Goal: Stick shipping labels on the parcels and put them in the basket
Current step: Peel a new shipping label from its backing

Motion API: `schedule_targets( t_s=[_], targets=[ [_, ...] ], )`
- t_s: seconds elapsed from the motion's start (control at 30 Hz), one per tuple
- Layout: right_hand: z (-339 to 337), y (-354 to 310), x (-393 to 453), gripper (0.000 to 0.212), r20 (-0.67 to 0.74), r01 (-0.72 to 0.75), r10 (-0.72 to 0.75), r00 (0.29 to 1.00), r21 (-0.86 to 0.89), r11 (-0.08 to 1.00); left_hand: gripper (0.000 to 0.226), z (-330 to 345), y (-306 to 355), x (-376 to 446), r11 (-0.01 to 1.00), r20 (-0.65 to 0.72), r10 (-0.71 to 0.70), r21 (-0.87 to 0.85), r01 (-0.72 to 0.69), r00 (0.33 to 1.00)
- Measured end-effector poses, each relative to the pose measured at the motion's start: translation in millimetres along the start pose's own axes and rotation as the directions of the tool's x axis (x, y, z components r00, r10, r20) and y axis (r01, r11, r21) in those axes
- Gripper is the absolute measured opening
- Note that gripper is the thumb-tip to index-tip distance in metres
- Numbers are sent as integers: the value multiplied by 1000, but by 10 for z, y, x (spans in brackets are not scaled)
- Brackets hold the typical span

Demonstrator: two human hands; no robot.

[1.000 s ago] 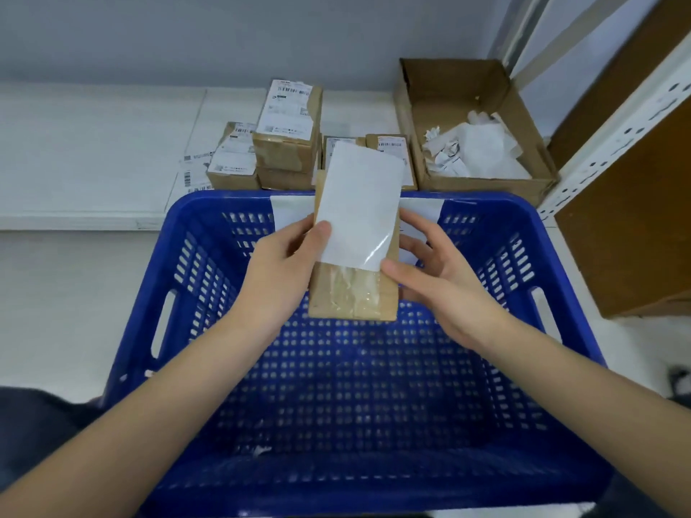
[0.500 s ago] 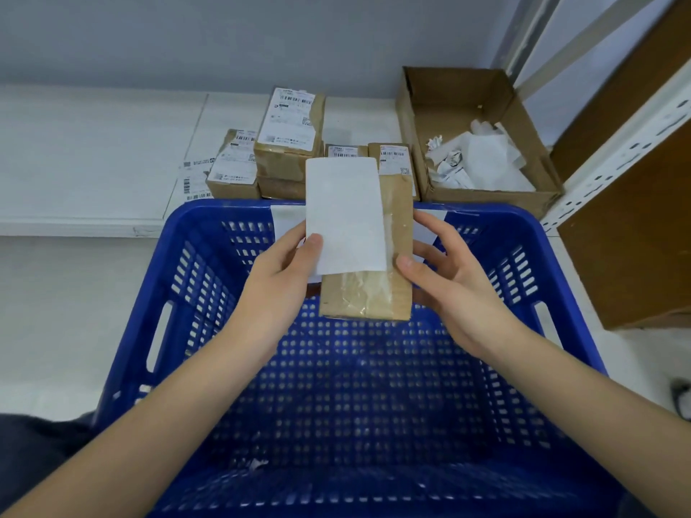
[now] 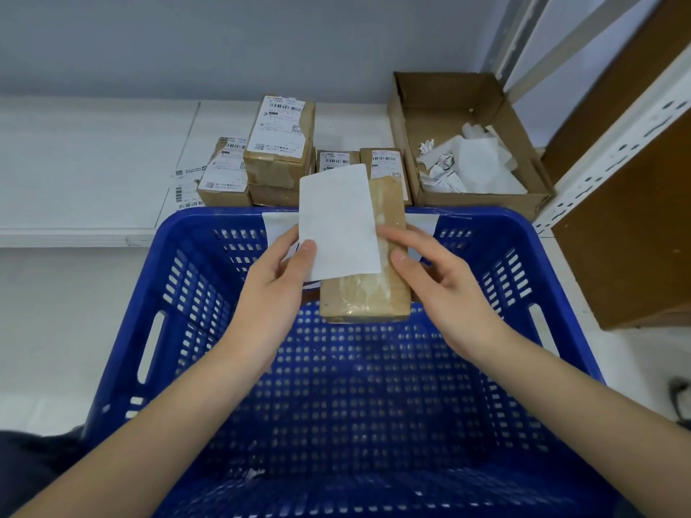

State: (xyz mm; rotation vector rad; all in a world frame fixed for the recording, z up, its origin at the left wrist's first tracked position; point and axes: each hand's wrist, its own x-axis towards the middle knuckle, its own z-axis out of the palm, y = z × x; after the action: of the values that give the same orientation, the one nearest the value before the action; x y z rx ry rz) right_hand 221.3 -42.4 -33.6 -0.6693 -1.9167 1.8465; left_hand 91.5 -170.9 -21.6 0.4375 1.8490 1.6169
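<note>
Your left hand (image 3: 275,289) pinches the blank white label sheet (image 3: 338,222) at its lower left edge, thumb on top. Your right hand (image 3: 445,282) grips the brown parcel (image 3: 377,289) from the right side, fingers (image 3: 396,237) curled over its top face. Both are held above the blue basket (image 3: 157,293). Compared with a second ago, the sheet has shifted left and now covers only the left part of the parcel, so the brown right side shows. Behind the basket, labelled parcels (image 3: 278,143) stand on the white worktop (image 3: 74,162), beside an open cardboard box (image 3: 467,196) with crumpled paper.
</note>
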Motion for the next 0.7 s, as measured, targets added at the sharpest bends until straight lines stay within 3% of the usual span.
schedule_targets(
  t_s=[0.2,0.33,0.4,0.47,0.57,0.63,0.7],
  targets=[
    [6,0,29,29,-100,-60,49,994,-116,991,21,-96,100,86,998,-131,24,-50,-30,991],
    [23,-7,31,27,-49,-71,61,997,-226,972,20,-196,215,108,969,-174,199,182,-168,964],
    [41,-7,34,30,-38,-87,80,996,-263,961,20,-258,288,95,890,-187,354,367,-269,916],
    [61,-18,40,30,-57,-119,108,993,-264,957,17,-291,341,36,724,-175,513,613,-315,840],
    [86,-38,50,28,-98,-149,130,987,-222,964,15,-285,362,-67,235,42,747,916,-323,663],
    [106,-40,50,22,-102,-161,143,984,-199,967,21,-262,318,-92,-72,244,807,944,-321,538],
    [133,-56,40,13,-95,-180,165,982,-184,966,34,-216,270,-96,-266,378,817,917,-296,435]
  ],
)
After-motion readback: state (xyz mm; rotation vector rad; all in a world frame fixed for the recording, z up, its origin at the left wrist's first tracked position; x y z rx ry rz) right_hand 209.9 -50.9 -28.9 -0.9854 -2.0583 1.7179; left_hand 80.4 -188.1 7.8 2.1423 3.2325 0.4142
